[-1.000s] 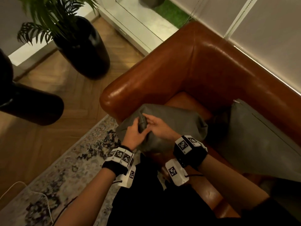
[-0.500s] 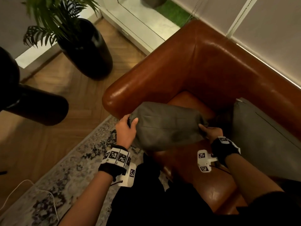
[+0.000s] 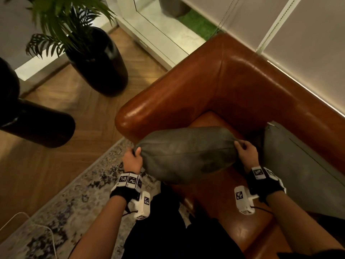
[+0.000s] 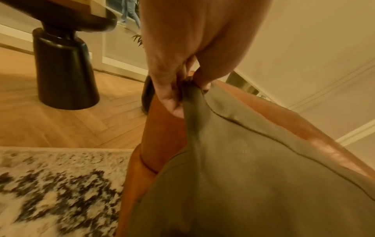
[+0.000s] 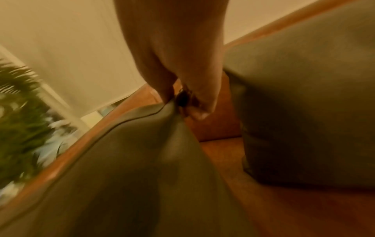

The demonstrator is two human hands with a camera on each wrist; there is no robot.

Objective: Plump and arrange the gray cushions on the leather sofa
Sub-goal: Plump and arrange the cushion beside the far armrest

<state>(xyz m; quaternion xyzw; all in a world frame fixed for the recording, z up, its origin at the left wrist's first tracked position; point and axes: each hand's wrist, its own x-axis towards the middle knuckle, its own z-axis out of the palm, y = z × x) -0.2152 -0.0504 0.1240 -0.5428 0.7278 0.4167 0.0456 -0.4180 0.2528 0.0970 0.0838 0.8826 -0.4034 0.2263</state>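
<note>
I hold a gray cushion (image 3: 188,152) stretched lengthwise above the seat of the brown leather sofa (image 3: 214,86), near its left armrest. My left hand (image 3: 133,156) pinches the cushion's left corner (image 4: 190,96). My right hand (image 3: 244,152) pinches its right corner (image 5: 174,104). A second gray cushion (image 3: 298,169) leans against the sofa back on the right, its zipper corner pointing up. In the right wrist view this second cushion (image 5: 304,96) fills the right side, with bare seat leather between the two.
A black planter (image 3: 97,60) with a palm stands on the wooden floor left of the armrest. A dark round table base (image 3: 35,126) sits further left. A patterned rug (image 3: 61,212) with a white cable lies in front of the sofa. Blinds (image 3: 308,34) hang behind the sofa.
Both hands were together at one corner of the cushion. The right hand has moved to the far right corner, and the cushion is now pulled out long between the two hands.
</note>
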